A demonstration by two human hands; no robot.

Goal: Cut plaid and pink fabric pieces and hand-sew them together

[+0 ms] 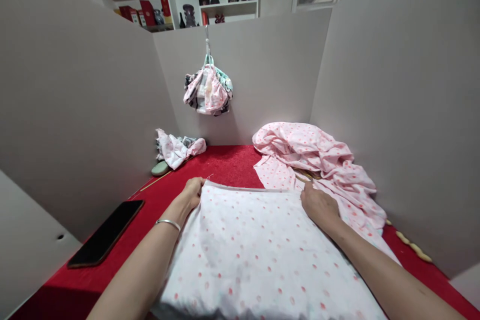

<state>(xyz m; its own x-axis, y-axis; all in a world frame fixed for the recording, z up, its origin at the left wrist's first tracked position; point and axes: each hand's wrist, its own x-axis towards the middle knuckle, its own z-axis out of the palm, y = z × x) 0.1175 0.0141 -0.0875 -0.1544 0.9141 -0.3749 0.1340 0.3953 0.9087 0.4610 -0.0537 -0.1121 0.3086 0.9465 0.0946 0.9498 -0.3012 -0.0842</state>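
— What are the fingers doing, from where you stand?

— The left hand (193, 191) has its fingers (199, 183) curled in tight on the far left corner of the spotted cloth (262, 245), gripping it. The right hand (318, 205) sits at the far right corner, knuckles towards us. Its fingers are tucked past the back of the hand, so I cannot tell whether they pinch the edge or only press on it.

— And the cloth itself?

— White with pink dots, spread flat between the two forearms. It runs from the near edge out to the hands, with its far hem straight from one hand to the other. It lies on the red surface (225, 162).

— Anything on the wrists?

— A thin silver bangle (168, 222) on the left one.

— What lies around them?

— Just beyond the right hand, touching the cloth's corner, is a crumpled heap of pink spotted fabric (311, 152) against the right partition. Left of the left forearm, well apart, a dark phone (107, 232) lies flat near the surface's edge. In the far left corner there is a small bundle of pale scraps (178, 150) with a green oval thing (160, 168) beside it.

— And higher up?

— A bunch of cloth pieces (208, 90) hangs on the back partition (270, 60), and shelves (187, 0) show above it.
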